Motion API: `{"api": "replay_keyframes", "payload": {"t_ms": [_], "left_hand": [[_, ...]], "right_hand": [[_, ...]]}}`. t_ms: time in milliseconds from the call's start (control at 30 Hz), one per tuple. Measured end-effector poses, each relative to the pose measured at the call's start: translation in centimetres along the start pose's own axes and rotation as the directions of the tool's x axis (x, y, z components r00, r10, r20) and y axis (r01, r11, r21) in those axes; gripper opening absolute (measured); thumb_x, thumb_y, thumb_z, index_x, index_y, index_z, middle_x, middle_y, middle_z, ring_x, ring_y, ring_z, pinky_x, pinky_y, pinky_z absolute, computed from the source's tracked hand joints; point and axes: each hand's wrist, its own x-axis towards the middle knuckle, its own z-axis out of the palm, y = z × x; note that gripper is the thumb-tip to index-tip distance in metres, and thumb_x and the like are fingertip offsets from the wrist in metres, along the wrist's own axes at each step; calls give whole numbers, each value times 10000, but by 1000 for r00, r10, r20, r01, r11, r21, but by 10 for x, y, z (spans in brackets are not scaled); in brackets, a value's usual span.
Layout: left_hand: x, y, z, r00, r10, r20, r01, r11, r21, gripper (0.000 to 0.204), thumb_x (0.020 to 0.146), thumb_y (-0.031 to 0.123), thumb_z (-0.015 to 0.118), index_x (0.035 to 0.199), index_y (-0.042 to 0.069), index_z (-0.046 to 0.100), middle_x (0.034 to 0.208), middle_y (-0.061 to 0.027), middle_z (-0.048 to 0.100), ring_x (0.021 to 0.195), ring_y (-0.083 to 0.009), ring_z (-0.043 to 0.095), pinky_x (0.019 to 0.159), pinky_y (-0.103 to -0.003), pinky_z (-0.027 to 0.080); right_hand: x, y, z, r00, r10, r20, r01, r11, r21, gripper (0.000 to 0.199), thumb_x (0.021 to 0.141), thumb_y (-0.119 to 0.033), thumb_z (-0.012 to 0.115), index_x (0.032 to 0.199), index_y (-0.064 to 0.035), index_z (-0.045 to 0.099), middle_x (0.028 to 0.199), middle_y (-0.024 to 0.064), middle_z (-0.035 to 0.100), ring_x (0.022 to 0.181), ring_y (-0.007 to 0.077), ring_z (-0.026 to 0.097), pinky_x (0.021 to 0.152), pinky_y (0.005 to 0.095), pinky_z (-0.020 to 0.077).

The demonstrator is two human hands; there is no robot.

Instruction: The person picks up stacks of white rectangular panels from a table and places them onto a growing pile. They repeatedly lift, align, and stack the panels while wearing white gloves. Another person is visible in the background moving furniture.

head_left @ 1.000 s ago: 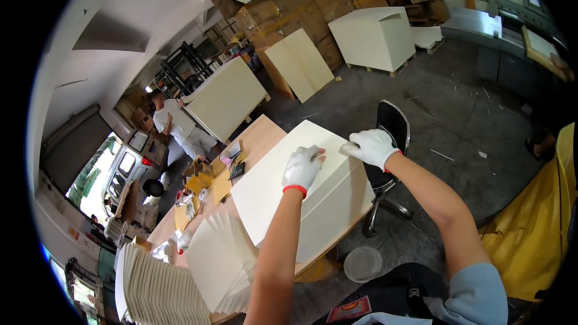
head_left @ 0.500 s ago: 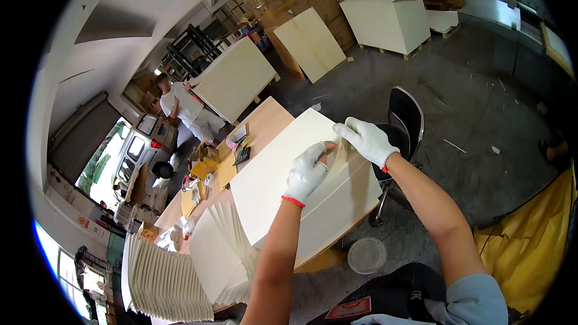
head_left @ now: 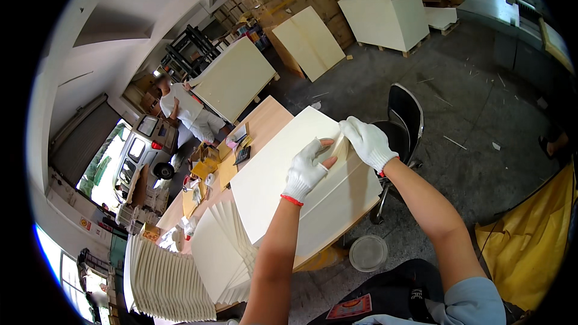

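A thick stack of large white paper sheets [head_left: 264,188] lies across the wooden table in front of me. My right hand [head_left: 368,143], in a white knit glove with a red cuff, is closed over the stack's far right edge, gripping the curled-up edge of some sheets [head_left: 341,148]. Just left of that curl, my left hand [head_left: 307,170] hovers over or rests lightly on the top sheet. Its thumb and forefinger, bare at the tips, are spread apart with nothing between them.
Fanned sheets [head_left: 220,247] and a wavy pile of paper [head_left: 165,280] lie at the table's left. A calculator [head_left: 242,155] and small boxes sit beyond. A black chair [head_left: 404,111] stands at right, a round-lidded bucket [head_left: 368,253] below. A person [head_left: 186,108] stands by a far stack.
My left thumb and forefinger have spread apart from a pinch near the curled sheets. The right hand has shifted slightly, still at the edge.
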Motion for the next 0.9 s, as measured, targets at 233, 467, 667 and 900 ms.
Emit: {"api": "replay_keyframes", "payload": {"t_ms": [233,467,667,900], "left_hand": [[-6,7,1,988,88,-124,-69,987,147,417,934,105,743,1345,100,680,1013,-141,697,949,-214,675,903,-346,535],[-10,22,4,998,24,-54,-14,983,183,404,908,87,773,1307,87,704,750,-18,553,665,-103,567,632,-295,496],[-7,22,2,997,44,-57,-35,988,152,380,940,76,721,1319,93,702,761,-28,514,700,-103,567,669,-297,515],[-8,14,5,986,130,-107,-103,968,228,302,993,103,624,1282,91,709,891,-105,676,819,-180,653,835,-347,543]], "right_hand": [[-2,-4,-1,1000,14,18,-13,998,-69,472,1092,-532,377,1063,-114,594,836,216,701,834,435,683,738,560,492],[-3,-3,-1,999,38,18,-36,997,-74,483,1095,-532,363,1102,-107,593,842,223,705,841,441,686,744,555,497],[-5,-2,-3,1000,30,-3,-30,997,-64,487,1094,-534,360,1087,-103,586,845,225,705,844,438,688,745,552,496],[-4,-5,-3,999,33,19,-32,996,-81,466,1092,-524,363,1076,-108,573,865,221,708,853,438,689,749,556,496]]}}
